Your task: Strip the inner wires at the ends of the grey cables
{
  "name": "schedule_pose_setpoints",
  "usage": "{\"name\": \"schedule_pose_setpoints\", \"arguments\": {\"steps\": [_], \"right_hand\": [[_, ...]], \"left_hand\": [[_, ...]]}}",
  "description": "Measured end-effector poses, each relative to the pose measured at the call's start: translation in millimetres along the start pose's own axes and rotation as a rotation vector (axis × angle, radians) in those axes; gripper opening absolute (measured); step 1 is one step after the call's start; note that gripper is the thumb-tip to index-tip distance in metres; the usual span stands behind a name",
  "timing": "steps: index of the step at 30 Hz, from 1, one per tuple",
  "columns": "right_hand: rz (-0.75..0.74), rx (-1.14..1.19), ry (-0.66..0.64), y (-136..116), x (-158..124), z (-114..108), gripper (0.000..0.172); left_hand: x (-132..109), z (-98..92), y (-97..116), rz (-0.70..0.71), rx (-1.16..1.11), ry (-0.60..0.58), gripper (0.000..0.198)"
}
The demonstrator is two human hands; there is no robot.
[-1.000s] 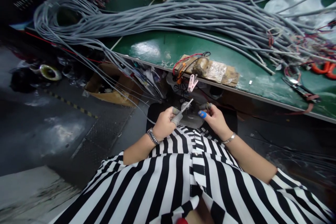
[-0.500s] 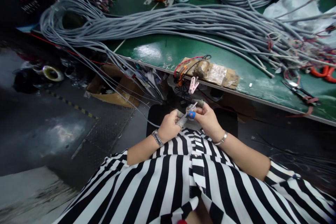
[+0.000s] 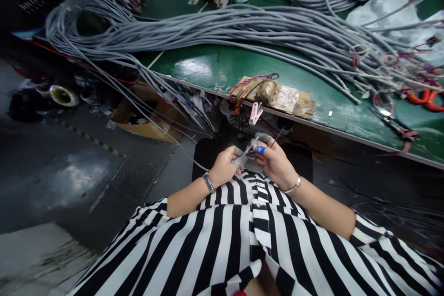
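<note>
My left hand (image 3: 225, 165) is closed on a grey cable (image 3: 199, 164), close to its end. Grey covers wrap its thumb and finger. Just to the right, my right hand (image 3: 275, 162) pinches the pale, frayed end (image 3: 254, 143) of this cable. A blue band sits round its thumb, and a grey cover is on a finger. A thin dark strand (image 3: 278, 136) sticks out past the right fingers. Both hands are close together above my lap; the fine wires between the fingertips are blurred.
A large bundle of grey cables (image 3: 194, 30) lies along the green table (image 3: 194, 64). A wooden block (image 3: 305, 104) with wires and a pink clothespin (image 3: 255, 114) sit at its edge. Pliers (image 3: 391, 122) and orange handles (image 3: 432, 100) lie right. A cardboard box (image 3: 149, 132) stands below.
My right hand has turned and shifted slightly right, apart from the left. The cable end looks more frayed, and a thin dark strand now shows beyond the right fingers.
</note>
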State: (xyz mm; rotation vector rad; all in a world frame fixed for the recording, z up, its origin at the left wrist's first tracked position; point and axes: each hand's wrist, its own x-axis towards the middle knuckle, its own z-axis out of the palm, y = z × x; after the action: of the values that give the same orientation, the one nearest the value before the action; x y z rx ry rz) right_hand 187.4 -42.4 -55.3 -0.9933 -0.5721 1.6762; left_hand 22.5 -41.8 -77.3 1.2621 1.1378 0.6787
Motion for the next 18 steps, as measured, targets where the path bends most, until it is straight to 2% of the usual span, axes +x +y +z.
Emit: {"name": "schedule_pose_setpoints", "arguments": {"steps": [5,9,12,14,18], "right_hand": [[0.072,0.036,-0.037,-1.6,1.1,-8.2,0.031],[0.058,-0.038,-0.057,0.3,0.9,-12.2,0.035],[0.031,-0.109,-0.084,0.8,-1.9,-11.6,0.040],[0.002,-0.139,-0.111,0.1,-4.3,-10.8,0.045],[-0.018,-0.179,-0.135,-3.2,-7.9,-10.6,0.054]], "left_hand": [[2.7,0.0,-2.8,-0.016,-0.057,-0.061,0.018],[6.5,1.5,11.5,0.106,-0.196,-0.115,0.037],[11.5,1.5,23.4,0.129,-0.227,-0.104,0.036],[14.9,0.4,29.1,0.071,-0.244,-0.090,0.032],[18.6,-3.3,35.0,-0.170,-0.271,-0.130,0.036]]}}
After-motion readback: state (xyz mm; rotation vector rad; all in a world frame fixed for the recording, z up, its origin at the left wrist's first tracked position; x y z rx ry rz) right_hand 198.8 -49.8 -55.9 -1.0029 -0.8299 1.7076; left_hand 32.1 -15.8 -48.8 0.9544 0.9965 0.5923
